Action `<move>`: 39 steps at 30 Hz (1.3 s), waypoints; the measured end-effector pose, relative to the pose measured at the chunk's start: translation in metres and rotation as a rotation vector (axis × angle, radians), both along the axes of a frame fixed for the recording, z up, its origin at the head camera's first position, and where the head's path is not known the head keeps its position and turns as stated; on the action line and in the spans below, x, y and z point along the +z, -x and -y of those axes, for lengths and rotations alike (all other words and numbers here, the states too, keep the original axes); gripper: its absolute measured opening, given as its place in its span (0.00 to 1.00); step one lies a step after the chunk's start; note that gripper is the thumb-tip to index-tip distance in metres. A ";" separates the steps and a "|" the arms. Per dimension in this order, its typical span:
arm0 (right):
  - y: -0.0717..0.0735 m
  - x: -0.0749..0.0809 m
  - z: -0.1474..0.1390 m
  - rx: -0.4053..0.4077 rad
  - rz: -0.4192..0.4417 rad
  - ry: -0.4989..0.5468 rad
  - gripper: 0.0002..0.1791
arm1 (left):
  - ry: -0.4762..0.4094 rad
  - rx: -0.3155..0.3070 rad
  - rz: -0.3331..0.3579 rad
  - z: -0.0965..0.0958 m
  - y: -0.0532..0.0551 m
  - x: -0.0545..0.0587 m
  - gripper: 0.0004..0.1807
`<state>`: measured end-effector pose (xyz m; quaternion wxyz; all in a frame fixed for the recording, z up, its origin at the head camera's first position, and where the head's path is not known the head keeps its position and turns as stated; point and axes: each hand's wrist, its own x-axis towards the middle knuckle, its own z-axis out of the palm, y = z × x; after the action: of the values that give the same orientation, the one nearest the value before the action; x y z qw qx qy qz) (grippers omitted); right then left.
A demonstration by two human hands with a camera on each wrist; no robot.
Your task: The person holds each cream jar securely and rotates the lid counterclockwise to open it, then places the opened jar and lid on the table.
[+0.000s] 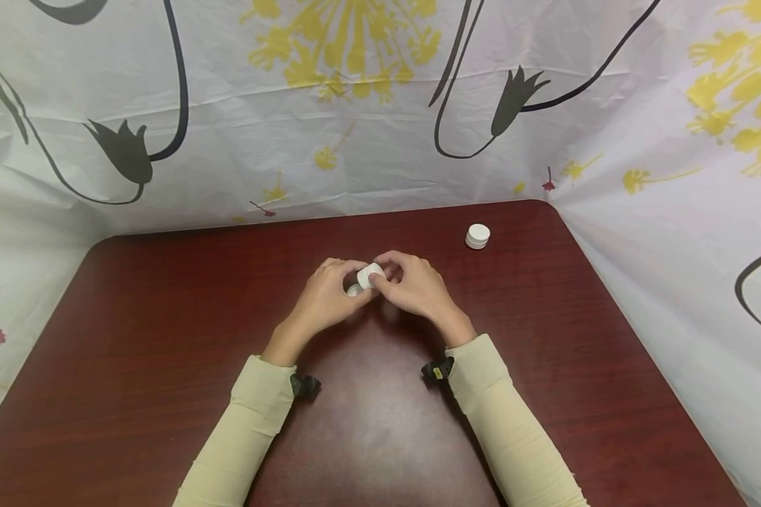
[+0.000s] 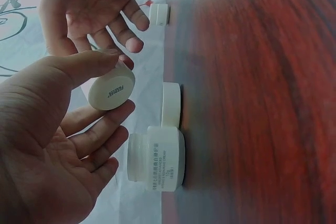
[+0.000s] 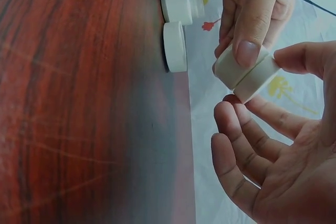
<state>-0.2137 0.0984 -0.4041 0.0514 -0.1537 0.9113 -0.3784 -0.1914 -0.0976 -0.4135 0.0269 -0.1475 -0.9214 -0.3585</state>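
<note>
A small white cream jar point(image 3: 229, 71) is held up over the table between both hands. My left hand point(image 1: 326, 299) grips the jar's body, thumb on one side and fingers on the other. With thumb and fingertips, my right hand point(image 1: 418, 287) pinches the white lid point(image 3: 258, 81); a thin seam shows between lid and body. Printed text marks the jar's flat bottom in the left wrist view. Just below the hands, an uncapped white jar point(image 2: 167, 158) stands upright on the table, its threaded neck showing. Close beside it lies a loose white lid point(image 2: 171, 104).
Another white jar point(image 1: 478, 237), with its lid on, stands near the back right corner of the dark red wooden table point(image 1: 184, 338). A white patterned sheet point(image 1: 368, 169) hangs along the back and sides of the table.
</note>
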 end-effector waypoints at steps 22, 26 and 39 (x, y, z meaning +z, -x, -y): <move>0.000 -0.003 0.004 -0.034 -0.075 -0.005 0.18 | 0.012 -0.007 -0.006 -0.001 -0.001 0.001 0.26; 0.001 -0.004 0.004 -0.022 -0.081 -0.002 0.17 | 0.010 -0.002 -0.009 0.000 -0.002 0.001 0.27; -0.001 -0.001 0.002 0.005 -0.078 0.002 0.21 | -0.009 -0.034 -0.050 0.000 0.000 -0.001 0.25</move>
<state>-0.2131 0.0961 -0.4055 0.0165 -0.1708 0.9119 -0.3727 -0.1911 -0.0974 -0.4143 0.0443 -0.1719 -0.9163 -0.3590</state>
